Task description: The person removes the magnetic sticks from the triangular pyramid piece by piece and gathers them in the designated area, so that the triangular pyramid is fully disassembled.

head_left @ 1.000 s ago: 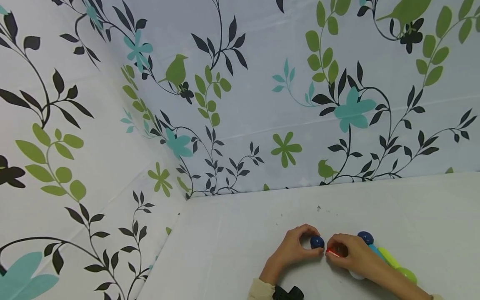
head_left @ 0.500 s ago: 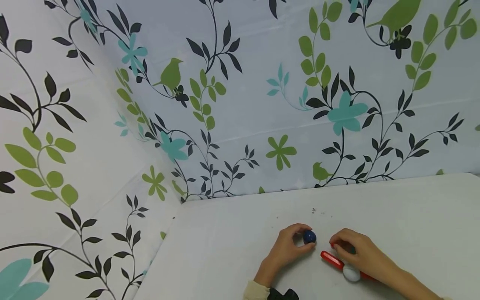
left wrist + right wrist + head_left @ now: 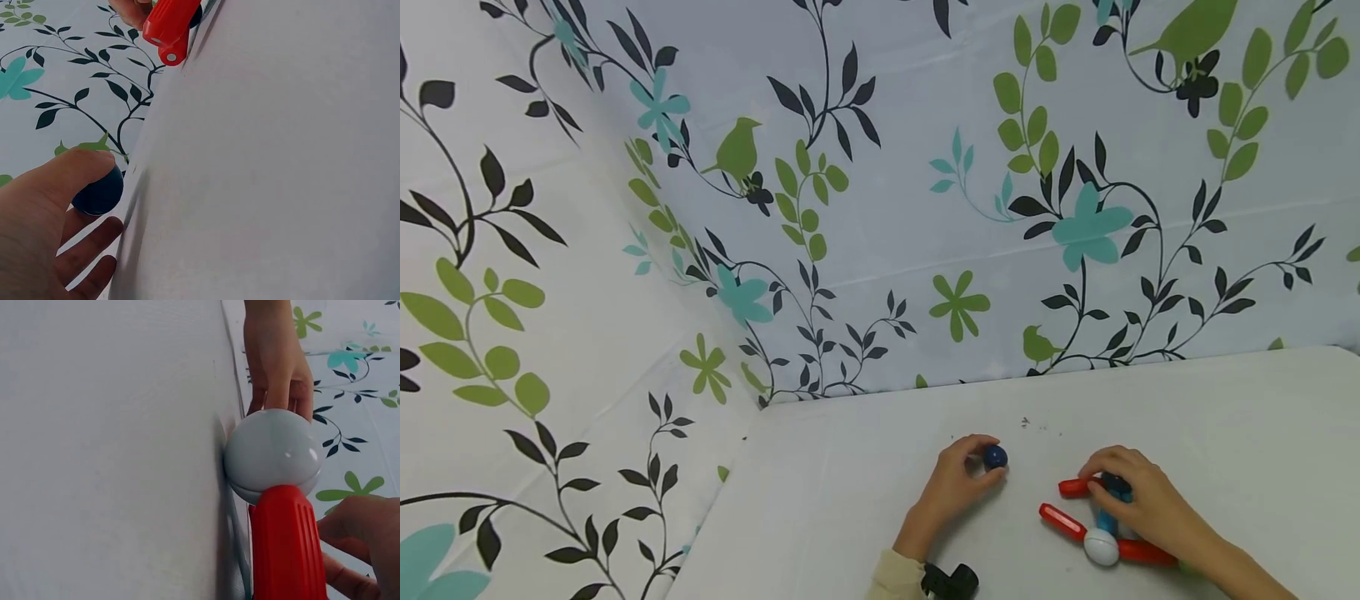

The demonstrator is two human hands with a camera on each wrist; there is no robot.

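No words or numbers were legible; tiny marks [image 3: 1025,422] on the table [image 3: 850,475] beyond the grip of the left hand [image 3: 953,482] were unclear.

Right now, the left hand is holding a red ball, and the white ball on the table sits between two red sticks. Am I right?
Not quite: the ball in the left hand is dark blue, not red, as the head view shows. The white ball on the table does sit between two red sticks.
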